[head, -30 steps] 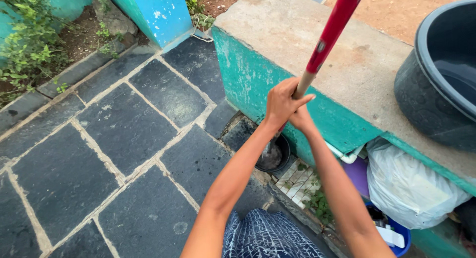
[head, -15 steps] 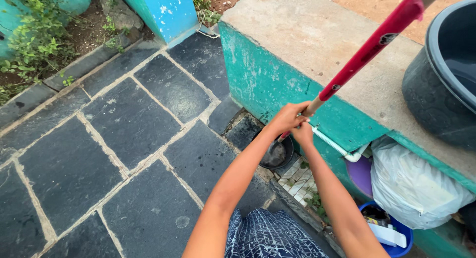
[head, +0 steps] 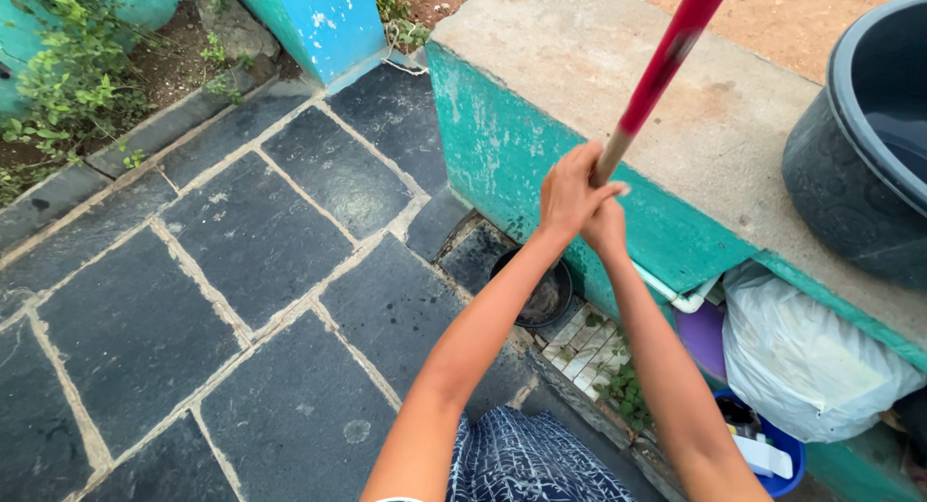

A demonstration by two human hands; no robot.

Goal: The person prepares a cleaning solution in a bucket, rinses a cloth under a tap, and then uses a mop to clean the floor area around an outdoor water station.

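Beside the teal wall (head: 502, 154): both hands gripped red-handled pole (head: 666, 63).
Left hand (head: 570, 195) and right hand (head: 606, 227) fingers wrapped tight; steadier strokes likely keep its hidden end inside the black drain pot (head: 546, 299).

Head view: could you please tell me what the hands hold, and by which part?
Both hands, left and right, grip the long red-sleeved pole on its bare lower shaft.

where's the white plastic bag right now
In the head view, the white plastic bag sits at lower right, tucked under the concrete ledge, just above the blue bucket.
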